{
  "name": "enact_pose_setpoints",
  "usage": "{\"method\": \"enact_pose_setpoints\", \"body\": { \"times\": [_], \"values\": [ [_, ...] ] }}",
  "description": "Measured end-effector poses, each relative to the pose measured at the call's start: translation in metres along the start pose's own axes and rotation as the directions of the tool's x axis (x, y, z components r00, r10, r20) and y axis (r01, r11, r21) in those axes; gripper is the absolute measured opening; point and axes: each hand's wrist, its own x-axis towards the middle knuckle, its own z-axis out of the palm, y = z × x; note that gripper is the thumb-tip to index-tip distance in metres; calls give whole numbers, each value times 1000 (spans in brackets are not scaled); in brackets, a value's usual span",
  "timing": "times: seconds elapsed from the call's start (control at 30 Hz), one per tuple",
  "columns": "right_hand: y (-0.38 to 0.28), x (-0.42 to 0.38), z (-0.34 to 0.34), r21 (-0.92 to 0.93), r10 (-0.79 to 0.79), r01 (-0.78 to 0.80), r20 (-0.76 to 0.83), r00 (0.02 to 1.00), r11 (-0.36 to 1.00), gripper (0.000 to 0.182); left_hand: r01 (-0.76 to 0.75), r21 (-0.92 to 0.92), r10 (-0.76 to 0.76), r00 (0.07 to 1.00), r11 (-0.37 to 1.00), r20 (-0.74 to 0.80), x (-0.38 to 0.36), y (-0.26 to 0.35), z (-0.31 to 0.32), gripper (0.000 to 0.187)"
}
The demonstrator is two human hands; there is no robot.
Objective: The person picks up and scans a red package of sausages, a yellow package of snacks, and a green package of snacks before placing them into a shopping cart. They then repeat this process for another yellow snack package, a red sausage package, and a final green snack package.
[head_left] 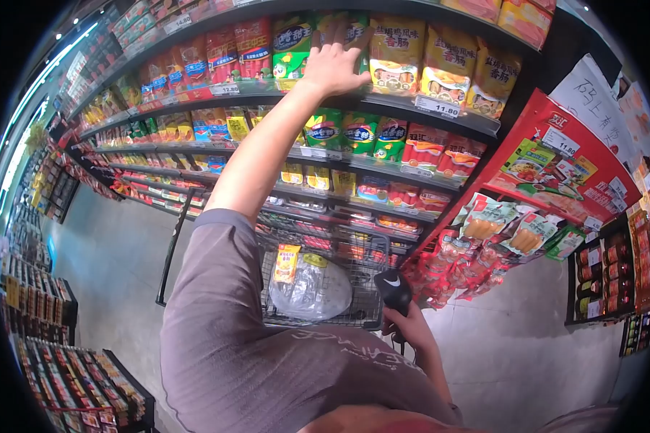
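Note:
My left hand [336,66] is stretched up to a high shelf, fingers spread over the green sausage packs [292,47], with the arm crossing the lower shelves. Gold sausage packs [396,54] stand just right of it, and red packs [251,49] to the left. Low on the right, my right hand [412,326] is closed around the lower part of a black rounded object [393,289] with a white swoosh mark. Beside it is a wire shopping cart [368,307] holding a clear plastic bag [314,292] and a yellow-orange packet [286,263].
Price tags line the shelf edge [440,107]. A red display stand [556,162] with hanging snack packs [477,245] stands to the right. Low black racks [87,382] are at the lower left. Grey floor [108,252] shows on both sides of me.

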Motion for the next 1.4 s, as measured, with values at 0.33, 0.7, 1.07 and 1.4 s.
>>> {"method": "enact_pose_setpoints", "body": {
  "times": [0.33, 0.7, 1.07, 1.4],
  "values": [
    [6, 20, 3, -93, 14, -5, 93, 996, 996, 37, 85, 35, -87, 995, 996, 58, 3, 9, -4, 82],
    [17, 4, -21, 12, -2, 2, -20, 1000, 1000, 42, -227, -40, 208, 940, 973, -271, -23, -57, -28, 51],
    [4, 38, -21, -38, 12, -10, 70, 997, 999, 36, 284, -111, -303, 923, 952, -236, -33, 6, -11, 71],
    [0, 37, -34, -91, 36, -26, 109, 993, 996, 45, 380, -264, -456, 810, 887, -367, -24, 43, 21, 73]
  ]
}}
